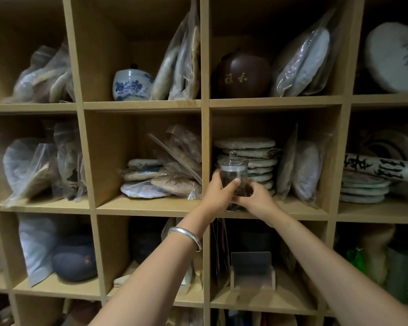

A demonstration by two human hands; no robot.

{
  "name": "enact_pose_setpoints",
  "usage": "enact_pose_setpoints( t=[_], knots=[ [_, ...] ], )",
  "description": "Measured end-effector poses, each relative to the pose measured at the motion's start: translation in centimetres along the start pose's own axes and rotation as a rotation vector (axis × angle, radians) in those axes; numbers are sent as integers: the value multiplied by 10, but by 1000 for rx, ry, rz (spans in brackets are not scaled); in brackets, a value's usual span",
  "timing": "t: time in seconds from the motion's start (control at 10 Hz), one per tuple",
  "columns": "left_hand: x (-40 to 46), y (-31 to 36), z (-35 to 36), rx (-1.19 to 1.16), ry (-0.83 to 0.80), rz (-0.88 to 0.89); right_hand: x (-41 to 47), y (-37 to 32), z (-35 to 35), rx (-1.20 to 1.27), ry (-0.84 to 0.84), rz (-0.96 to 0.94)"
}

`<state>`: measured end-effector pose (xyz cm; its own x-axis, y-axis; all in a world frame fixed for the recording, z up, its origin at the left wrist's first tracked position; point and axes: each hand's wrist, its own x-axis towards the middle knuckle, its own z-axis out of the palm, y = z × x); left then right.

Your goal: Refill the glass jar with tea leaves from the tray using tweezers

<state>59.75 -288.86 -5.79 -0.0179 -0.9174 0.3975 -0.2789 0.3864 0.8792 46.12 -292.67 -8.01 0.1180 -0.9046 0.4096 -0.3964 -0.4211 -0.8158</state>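
From the head view, the small clear glass jar with a knobbed glass lid [233, 177], holding dark tea leaves, stands upright at the near edge of the pale wooden shelf [151, 209], in the middle cubby, in front of a stack of round tea cakes [252, 158]. The left hand [218, 192] and right hand [257, 196] clasp it from either side, equally near, each grip wrapped on its lower body. The jar's long axis is vertical, so it will probably come toward the near side upright.
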Motion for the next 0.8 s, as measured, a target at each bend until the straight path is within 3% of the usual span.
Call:
enact_pose_setpoints(
  t=[0.3,0.6,0.8],
  knots=[
    [3,2,9,169,-25,-171,0,-3,9,-246,190,23],
    [5,1,9,41,-3,-236,6,1,3,-172,126,63],
    [-5,8,-1,78,-16,-324,-9,-3,-9,-115,42,34]
  ],
)
